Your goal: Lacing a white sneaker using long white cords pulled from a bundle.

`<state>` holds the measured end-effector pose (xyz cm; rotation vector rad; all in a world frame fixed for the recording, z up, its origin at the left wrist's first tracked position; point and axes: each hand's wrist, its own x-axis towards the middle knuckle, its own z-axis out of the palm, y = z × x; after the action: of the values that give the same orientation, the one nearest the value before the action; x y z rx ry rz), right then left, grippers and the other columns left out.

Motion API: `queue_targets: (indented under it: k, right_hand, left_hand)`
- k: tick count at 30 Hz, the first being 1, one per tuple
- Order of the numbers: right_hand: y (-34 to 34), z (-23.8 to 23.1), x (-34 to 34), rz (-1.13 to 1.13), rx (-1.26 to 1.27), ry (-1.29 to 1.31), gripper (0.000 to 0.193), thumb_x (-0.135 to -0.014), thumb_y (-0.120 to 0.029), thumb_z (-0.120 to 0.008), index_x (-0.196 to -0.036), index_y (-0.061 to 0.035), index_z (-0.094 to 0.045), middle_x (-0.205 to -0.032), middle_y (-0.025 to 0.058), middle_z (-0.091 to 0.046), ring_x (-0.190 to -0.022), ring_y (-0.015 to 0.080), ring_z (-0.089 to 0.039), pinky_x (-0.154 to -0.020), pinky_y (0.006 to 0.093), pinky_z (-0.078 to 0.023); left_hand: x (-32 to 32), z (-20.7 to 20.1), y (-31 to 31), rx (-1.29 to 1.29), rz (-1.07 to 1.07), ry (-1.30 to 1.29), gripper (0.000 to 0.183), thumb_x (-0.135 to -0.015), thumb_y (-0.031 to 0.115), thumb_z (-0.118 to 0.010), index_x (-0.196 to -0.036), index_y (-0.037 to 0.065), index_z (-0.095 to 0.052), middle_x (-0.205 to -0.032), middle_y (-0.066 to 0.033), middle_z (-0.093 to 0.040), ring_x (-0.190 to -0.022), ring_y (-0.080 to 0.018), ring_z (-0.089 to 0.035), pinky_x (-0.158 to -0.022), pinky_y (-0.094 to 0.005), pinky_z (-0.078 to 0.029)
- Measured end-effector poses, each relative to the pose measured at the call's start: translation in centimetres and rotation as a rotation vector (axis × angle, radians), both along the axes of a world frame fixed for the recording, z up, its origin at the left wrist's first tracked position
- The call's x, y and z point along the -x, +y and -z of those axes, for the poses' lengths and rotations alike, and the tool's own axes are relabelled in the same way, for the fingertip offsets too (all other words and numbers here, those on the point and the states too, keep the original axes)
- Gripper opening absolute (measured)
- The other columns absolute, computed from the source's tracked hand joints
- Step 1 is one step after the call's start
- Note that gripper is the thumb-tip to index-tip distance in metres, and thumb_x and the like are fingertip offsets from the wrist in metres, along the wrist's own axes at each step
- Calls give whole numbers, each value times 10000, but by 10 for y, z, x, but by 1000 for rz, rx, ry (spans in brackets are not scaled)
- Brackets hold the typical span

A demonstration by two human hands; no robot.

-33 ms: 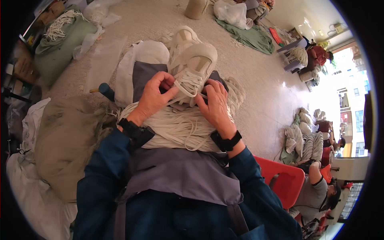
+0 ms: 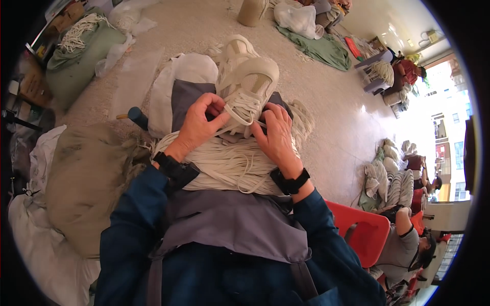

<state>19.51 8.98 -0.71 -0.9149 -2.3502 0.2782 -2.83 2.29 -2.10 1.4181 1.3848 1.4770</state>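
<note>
A cream sneaker (image 2: 258, 76) rests on my lap with its toe pointing away from me, and a second pale sneaker (image 2: 236, 48) lies just behind it. At the near end of the front shoe, a flat white shoelace (image 2: 240, 116) forms a loop between my hands. My left hand (image 2: 201, 122) pinches the lace at the loop's left side. On the right, my right hand (image 2: 275, 130) has thumb and fingers closed on the lace beside the shoe's collar; its fingertips are partly hidden. Under both wrists, a thick bundle of cream laces (image 2: 224, 166) spreads across my grey apron (image 2: 229, 219).
Full cloth sacks (image 2: 87, 183) crowd my left, near a dark blue cylinder (image 2: 137, 116). A red plastic chair (image 2: 365, 232) stands close on my right. A person in grey (image 2: 400, 250) sits behind it, and others sit farther off among lace bundles (image 2: 400, 186).
</note>
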Motion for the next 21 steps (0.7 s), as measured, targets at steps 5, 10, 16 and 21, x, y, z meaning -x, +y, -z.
queue_targets:
  k: [5, 10, 16, 21]
  right_hand:
    - [-2, -2, 2, 18, -51, 15, 327, -878, -282, -701, -949, 19, -595, -1215, 207, -572, -1190, 414, -501, -1033, 505, -355]
    - [1, 6, -5, 41, -115, 32, 356, -847, -287, -727, -987, 13, -596, -1237, 213, -567, -1193, 423, -503, -1033, 525, -369]
    - [-15, -4, 3, 3, -1, 49, 371, -886, -327, -698, -932, 32, -615, -1228, 219, -578, -1194, 406, -504, -1031, 500, -371]
    - [-8, 4, -5, -24, -52, 174, 303, -860, -265, -736, -952, 3, -628, -1084, 170, -644, -1105, 377, -572, -969, 476, -435]
  left_hand:
    - [2, -1, 0, -33, -64, 101, 221, -834, 100, -766, -994, 28, -630, -870, -41, -629, -758, -140, -574, -721, -285, -505]
    - [-5, 6, 6, -101, -48, 60, 207, -829, 93, -756, -975, 47, -616, -832, -32, -604, -728, -131, -567, -681, -293, -498]
    - [3, 1, -13, -42, -88, 138, 247, -807, 92, -760, -997, 12, -623, -892, -68, -625, -764, -160, -602, -727, -304, -520]
    - [0, -3, -12, -14, -58, 93, 258, -810, 103, -764, -1000, 0, -621, -912, -79, -632, -774, -164, -612, -734, -306, -522]
